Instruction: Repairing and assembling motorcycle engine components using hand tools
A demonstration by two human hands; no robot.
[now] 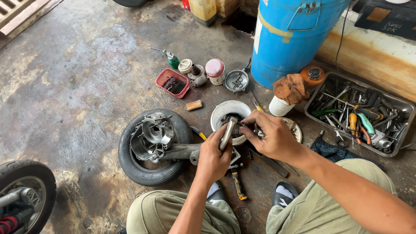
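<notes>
Down on the stained concrete floor [78,78], the big blue drum [290,39] stands at the back, and in front of the knees lies a small tyre [147,171] with a metal engine casing [151,138] set into it. Off to the right sits a metal tray [401,106] heaped with pliers, screwdrivers and spanners, all jumbled together. Now to the action: the left hand [212,158] is wrapped around a short metal rod [227,132], gripping it upright, while the right hand [273,136] comes in from the side, fingertips pinching something small and dark at the rod's top end; just what, I can't make out. All of it is held right above a white bowl [216,115] with dark, oily parts inside. The risk, I'd say, is greasy fingers: a slip here could drop that small piece into the bowl's murk or send it skittering across the floor. Further back, a red tub [162,78] holds dark sludge, a round metal dish [236,81] carries small fittings, and a pink-lidded jar [215,70] stands closed beside it. A little green oil can [172,60] rounds things off.
</notes>
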